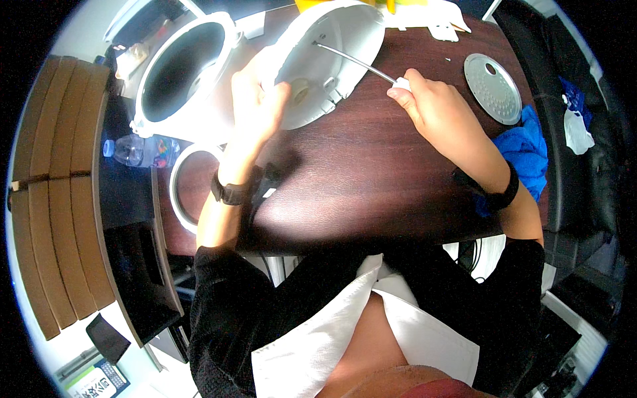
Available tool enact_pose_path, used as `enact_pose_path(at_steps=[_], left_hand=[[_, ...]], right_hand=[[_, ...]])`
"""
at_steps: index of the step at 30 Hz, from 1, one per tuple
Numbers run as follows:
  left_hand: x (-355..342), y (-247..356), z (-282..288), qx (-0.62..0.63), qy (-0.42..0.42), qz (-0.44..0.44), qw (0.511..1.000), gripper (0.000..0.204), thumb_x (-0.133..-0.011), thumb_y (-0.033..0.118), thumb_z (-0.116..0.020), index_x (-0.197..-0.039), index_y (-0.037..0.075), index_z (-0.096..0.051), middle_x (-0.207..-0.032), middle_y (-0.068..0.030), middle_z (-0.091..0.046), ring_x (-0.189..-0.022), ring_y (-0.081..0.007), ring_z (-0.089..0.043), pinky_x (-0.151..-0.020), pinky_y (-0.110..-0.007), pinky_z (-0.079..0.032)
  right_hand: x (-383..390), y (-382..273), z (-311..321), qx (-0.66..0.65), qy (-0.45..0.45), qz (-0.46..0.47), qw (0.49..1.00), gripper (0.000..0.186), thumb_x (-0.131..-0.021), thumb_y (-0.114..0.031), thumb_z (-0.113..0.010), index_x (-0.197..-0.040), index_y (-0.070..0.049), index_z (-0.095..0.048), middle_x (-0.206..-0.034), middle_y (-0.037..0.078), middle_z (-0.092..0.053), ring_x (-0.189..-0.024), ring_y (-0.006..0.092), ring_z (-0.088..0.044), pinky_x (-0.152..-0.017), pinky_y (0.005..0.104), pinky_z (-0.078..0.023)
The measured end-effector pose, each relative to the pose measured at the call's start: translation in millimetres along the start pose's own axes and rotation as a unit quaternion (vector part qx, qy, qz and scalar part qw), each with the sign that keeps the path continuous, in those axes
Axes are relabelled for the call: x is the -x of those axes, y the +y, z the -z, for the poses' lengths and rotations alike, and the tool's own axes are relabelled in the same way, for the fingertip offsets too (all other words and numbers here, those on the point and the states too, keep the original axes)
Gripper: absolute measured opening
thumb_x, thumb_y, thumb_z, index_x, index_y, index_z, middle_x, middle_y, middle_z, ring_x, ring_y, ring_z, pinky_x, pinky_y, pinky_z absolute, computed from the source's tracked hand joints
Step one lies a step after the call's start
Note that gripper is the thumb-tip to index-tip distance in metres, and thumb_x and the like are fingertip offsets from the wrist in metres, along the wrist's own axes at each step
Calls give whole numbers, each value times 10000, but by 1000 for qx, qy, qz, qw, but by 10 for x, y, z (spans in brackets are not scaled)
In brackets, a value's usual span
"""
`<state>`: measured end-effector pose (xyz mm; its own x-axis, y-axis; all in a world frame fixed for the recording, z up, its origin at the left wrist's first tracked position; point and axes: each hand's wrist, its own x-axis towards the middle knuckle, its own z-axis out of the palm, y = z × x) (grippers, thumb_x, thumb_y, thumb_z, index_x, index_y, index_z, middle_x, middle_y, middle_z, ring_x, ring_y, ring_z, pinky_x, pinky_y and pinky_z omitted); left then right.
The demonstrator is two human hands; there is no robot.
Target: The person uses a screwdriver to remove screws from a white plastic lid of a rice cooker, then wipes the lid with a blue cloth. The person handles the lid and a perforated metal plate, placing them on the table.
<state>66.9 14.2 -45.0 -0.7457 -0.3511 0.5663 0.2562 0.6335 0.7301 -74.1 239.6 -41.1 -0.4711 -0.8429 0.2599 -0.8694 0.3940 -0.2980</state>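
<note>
My left hand [259, 99] grips the left rim of a white plastic lid [352, 46], tilted so that its inner side shows. My right hand [438, 119] holds a long screwdriver [358, 61] by its white handle, its tip at a small fixing inside the lid. Left of the lid stands a white appliance body [225, 113] with a dark round interior [179, 73]. A perforated metal disc [497, 96] lies to the right of my right hand, and a pale ring [177, 192] rests at the left, near my left forearm.
The dark wooden table [345, 199] bears a blue cloth [527, 152] at right, a plastic bottle [133, 151] at left, and white and yellow items [444, 20] at back. Stacked cardboard [60, 199] stands at far left, a black sofa [577, 199] at right.
</note>
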Motion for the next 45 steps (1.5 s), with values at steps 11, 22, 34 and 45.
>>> enact_pose_path(at_steps=[11,22,34,45], left_hand=[[-3,58,-9,-23,-32,53,998,474,-667,68,-473,-1113,-63,-570,-918,-98,-631,-860,-152,-556,-800,-269,-442],[-36,71,-55,-17,-2,13,1000,395,-691,41,-495,-1067,-36,-586,-815,-97,-629,-742,-127,-559,-710,-263,-451],[-57,-36,-13,34,13,40,999,327,-728,28,-480,-1023,-40,-603,-790,-46,-600,-712,-96,-505,-662,-238,-425],[-55,2,-13,18,2,26,999,356,-713,38,-493,-1042,-39,-603,-814,-78,-627,-738,-109,-530,-697,-257,-445]], right_hand=[[83,-57,-141,-243,-49,-46,968,366,-958,-307,-480,-808,24,-523,-662,255,-577,-663,443,-586,-560,474,-464],[124,-147,-87,-498,-207,-158,827,424,-1008,-397,-313,-857,-35,-475,-522,-5,-433,-357,67,-395,-332,211,-316],[35,5,215,7,91,24,996,367,-870,-414,-573,-808,-53,-581,-672,150,-618,-633,344,-621,-552,443,-478],[8,-36,309,133,112,61,983,374,-847,-427,-580,-786,-61,-535,-680,104,-612,-611,305,-624,-524,404,-489]])
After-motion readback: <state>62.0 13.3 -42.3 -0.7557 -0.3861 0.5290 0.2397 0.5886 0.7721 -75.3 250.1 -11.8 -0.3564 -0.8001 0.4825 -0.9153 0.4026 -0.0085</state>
